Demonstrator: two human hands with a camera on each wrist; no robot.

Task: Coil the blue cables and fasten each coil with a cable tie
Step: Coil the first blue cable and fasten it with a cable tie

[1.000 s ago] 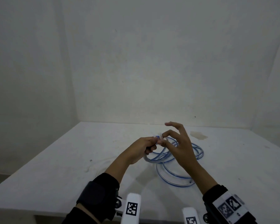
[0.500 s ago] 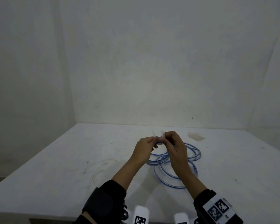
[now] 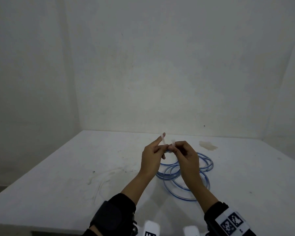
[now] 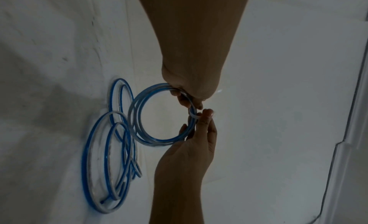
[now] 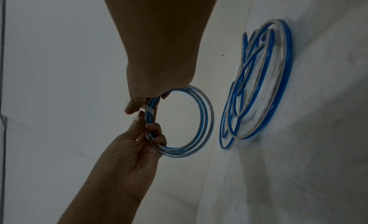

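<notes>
1. Right, both hands met above mid-table: the left hand (image 3: 152, 156) gripped the small blue cable coil (image 5: 180, 119), index finger straight along the white cable tie (image 3: 163, 140).
2. The right hand (image 3: 186, 155) pinched the tie where it wrapped the coil.
3. Loose blue cable loops (image 3: 191, 178) sprawled beneath; a brown stain (image 3: 208, 145) sat beyond, near the wall.
4. The white table (image 3: 58, 176) lay broad leftward.

Both hands (image 3: 170, 155) at white cable tie (image 3: 163, 140) above blue cables (image 3: 203, 165)
</notes>
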